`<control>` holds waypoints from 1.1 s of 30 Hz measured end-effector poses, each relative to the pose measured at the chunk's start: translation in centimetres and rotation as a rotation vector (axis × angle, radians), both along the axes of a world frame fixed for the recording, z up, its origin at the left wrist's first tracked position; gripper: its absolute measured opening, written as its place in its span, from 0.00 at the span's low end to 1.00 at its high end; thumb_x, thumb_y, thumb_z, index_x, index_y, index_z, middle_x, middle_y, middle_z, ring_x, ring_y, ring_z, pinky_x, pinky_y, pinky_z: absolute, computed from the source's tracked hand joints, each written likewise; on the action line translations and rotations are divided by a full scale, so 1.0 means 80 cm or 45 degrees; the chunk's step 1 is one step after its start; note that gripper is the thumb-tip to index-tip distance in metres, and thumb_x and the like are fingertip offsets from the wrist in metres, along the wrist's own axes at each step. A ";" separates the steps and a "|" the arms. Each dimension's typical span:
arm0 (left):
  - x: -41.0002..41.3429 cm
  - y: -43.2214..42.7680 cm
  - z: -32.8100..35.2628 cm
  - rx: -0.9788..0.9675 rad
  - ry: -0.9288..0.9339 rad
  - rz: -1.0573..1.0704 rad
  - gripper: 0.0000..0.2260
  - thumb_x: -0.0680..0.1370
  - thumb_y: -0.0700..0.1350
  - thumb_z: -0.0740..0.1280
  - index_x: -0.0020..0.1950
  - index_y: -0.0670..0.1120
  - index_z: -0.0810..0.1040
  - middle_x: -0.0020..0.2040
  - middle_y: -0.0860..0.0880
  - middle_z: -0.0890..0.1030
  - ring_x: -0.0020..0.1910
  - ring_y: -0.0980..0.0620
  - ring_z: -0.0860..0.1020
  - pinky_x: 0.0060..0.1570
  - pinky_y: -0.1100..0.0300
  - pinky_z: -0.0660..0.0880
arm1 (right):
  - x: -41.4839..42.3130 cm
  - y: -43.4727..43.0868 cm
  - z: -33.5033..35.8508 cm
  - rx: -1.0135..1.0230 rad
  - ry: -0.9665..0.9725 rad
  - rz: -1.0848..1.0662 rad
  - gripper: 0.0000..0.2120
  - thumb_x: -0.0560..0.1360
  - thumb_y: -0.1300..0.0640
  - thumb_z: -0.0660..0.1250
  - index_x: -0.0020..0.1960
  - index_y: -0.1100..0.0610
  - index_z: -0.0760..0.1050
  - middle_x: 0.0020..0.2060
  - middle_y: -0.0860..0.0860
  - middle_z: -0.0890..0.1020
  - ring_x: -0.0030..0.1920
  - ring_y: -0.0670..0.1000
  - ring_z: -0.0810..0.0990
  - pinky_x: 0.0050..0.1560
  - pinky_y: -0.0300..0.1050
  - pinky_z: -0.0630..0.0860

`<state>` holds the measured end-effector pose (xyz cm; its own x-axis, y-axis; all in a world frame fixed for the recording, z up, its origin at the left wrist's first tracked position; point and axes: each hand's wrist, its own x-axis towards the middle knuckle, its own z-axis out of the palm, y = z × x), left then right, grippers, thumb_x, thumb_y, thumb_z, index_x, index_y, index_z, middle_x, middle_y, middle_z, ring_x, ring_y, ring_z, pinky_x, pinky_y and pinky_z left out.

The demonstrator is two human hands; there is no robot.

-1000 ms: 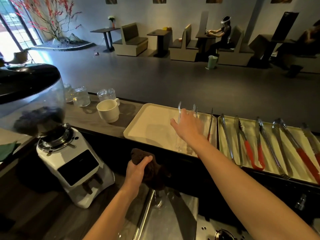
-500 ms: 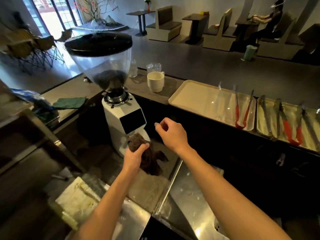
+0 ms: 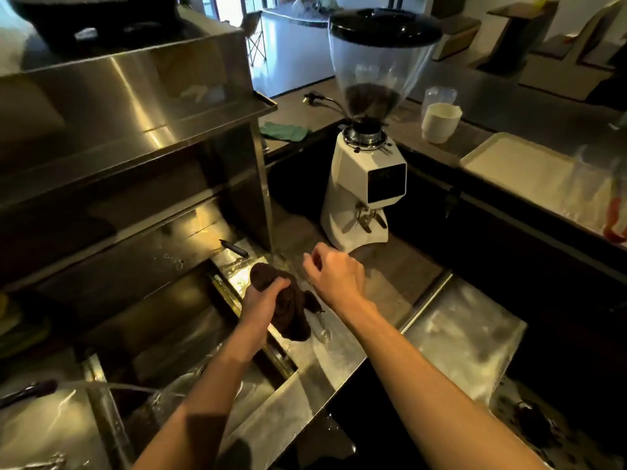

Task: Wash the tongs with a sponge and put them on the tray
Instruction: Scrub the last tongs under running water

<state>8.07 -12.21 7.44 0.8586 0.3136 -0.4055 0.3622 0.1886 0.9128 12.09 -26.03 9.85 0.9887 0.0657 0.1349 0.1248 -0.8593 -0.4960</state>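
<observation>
Left hand (image 3: 263,300) grips the dark sponge (image 3: 288,310), right hand (image 3: 334,274) loosely curled, empty; next, likely fetch tongs (image 3: 614,222) from the tray (image 3: 515,164).

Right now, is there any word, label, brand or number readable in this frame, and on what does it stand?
None can be read.
The dark panel on the white coffee grinder: blank or too dim to tell.
The white cup: no print visible.
The cream tray and the dark cloth in the left hand: no markings.
</observation>
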 end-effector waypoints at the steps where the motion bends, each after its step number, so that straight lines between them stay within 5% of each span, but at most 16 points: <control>1: -0.010 0.012 -0.006 -0.005 0.002 -0.002 0.01 0.75 0.42 0.71 0.46 0.47 0.81 0.43 0.46 0.84 0.46 0.47 0.81 0.47 0.56 0.75 | -0.007 0.013 -0.006 -0.013 0.022 -0.001 0.13 0.81 0.43 0.59 0.47 0.51 0.74 0.43 0.51 0.83 0.45 0.56 0.81 0.40 0.46 0.66; 6: -0.033 0.046 -0.029 -0.004 0.066 0.045 0.02 0.75 0.42 0.70 0.46 0.46 0.81 0.45 0.45 0.84 0.48 0.46 0.82 0.50 0.55 0.77 | -0.020 0.045 -0.046 -0.105 0.175 -0.007 0.13 0.82 0.46 0.58 0.59 0.54 0.72 0.53 0.54 0.79 0.50 0.60 0.81 0.45 0.51 0.73; 11: -0.034 0.046 -0.048 0.007 0.142 0.114 0.04 0.76 0.39 0.69 0.49 0.47 0.77 0.43 0.49 0.80 0.41 0.54 0.78 0.36 0.63 0.72 | -0.009 0.049 -0.095 -0.249 0.355 0.090 0.22 0.81 0.47 0.60 0.70 0.57 0.65 0.63 0.60 0.74 0.56 0.64 0.79 0.48 0.54 0.76; 15: -0.033 0.044 -0.062 -0.060 0.090 0.013 0.06 0.75 0.37 0.67 0.50 0.39 0.80 0.41 0.44 0.82 0.44 0.45 0.81 0.33 0.63 0.76 | 0.017 0.049 -0.127 -0.373 0.539 0.190 0.26 0.81 0.46 0.61 0.75 0.56 0.60 0.70 0.60 0.67 0.64 0.63 0.75 0.55 0.55 0.77; 20: -0.011 0.042 -0.090 -0.030 0.206 0.013 0.09 0.75 0.30 0.64 0.43 0.43 0.79 0.34 0.50 0.83 0.39 0.48 0.82 0.40 0.58 0.79 | 0.061 0.045 -0.157 -0.409 0.730 0.291 0.30 0.81 0.45 0.62 0.78 0.56 0.57 0.75 0.59 0.62 0.71 0.63 0.70 0.64 0.56 0.73; 23: -0.001 0.045 -0.110 -0.034 0.249 0.014 0.18 0.65 0.39 0.71 0.54 0.39 0.78 0.47 0.39 0.82 0.51 0.40 0.80 0.51 0.49 0.77 | 0.073 0.039 -0.178 -0.368 0.819 0.311 0.33 0.80 0.43 0.63 0.78 0.56 0.57 0.78 0.60 0.59 0.74 0.63 0.67 0.67 0.54 0.70; 25: 0.009 0.041 -0.108 -0.128 0.256 -0.063 0.22 0.63 0.39 0.68 0.55 0.31 0.75 0.48 0.28 0.78 0.48 0.36 0.79 0.46 0.48 0.78 | 0.083 0.039 -0.198 -0.321 0.853 0.312 0.34 0.79 0.41 0.64 0.78 0.57 0.59 0.76 0.60 0.61 0.73 0.63 0.67 0.67 0.54 0.70; 26: 0.012 0.037 -0.104 -0.103 0.222 -0.086 0.15 0.67 0.35 0.66 0.51 0.29 0.74 0.44 0.28 0.76 0.44 0.38 0.77 0.42 0.51 0.77 | 0.089 0.040 -0.206 -0.333 0.859 0.326 0.35 0.78 0.40 0.64 0.77 0.58 0.60 0.75 0.61 0.62 0.73 0.63 0.67 0.67 0.54 0.70; 27: 0.014 0.032 -0.099 -0.081 0.230 -0.098 0.06 0.71 0.32 0.63 0.45 0.30 0.74 0.39 0.32 0.76 0.41 0.41 0.77 0.39 0.55 0.76 | 0.095 0.042 -0.214 -0.354 0.874 0.344 0.34 0.78 0.40 0.64 0.77 0.58 0.61 0.75 0.60 0.63 0.73 0.63 0.67 0.66 0.54 0.70; 28: 0.017 0.030 -0.098 -0.052 0.292 -0.051 0.07 0.74 0.31 0.62 0.40 0.37 0.78 0.35 0.37 0.79 0.39 0.45 0.78 0.39 0.57 0.75 | 0.102 0.046 -0.219 -0.379 0.888 0.347 0.33 0.78 0.40 0.64 0.77 0.56 0.61 0.75 0.59 0.63 0.74 0.61 0.66 0.67 0.53 0.70; 30: 0.016 0.034 -0.106 -0.034 0.304 -0.006 0.20 0.76 0.30 0.61 0.31 0.48 0.84 0.30 0.49 0.83 0.33 0.50 0.82 0.40 0.57 0.74 | 0.113 0.052 -0.227 -0.392 0.942 0.333 0.35 0.77 0.38 0.66 0.78 0.53 0.60 0.75 0.56 0.61 0.75 0.58 0.63 0.68 0.51 0.69; 33: 0.014 0.040 -0.107 -0.040 0.231 0.001 0.12 0.75 0.35 0.66 0.40 0.48 0.86 0.40 0.40 0.85 0.40 0.42 0.84 0.44 0.44 0.78 | 0.121 0.055 -0.237 -0.385 0.965 0.338 0.39 0.74 0.36 0.69 0.77 0.53 0.63 0.73 0.56 0.62 0.75 0.58 0.62 0.69 0.48 0.66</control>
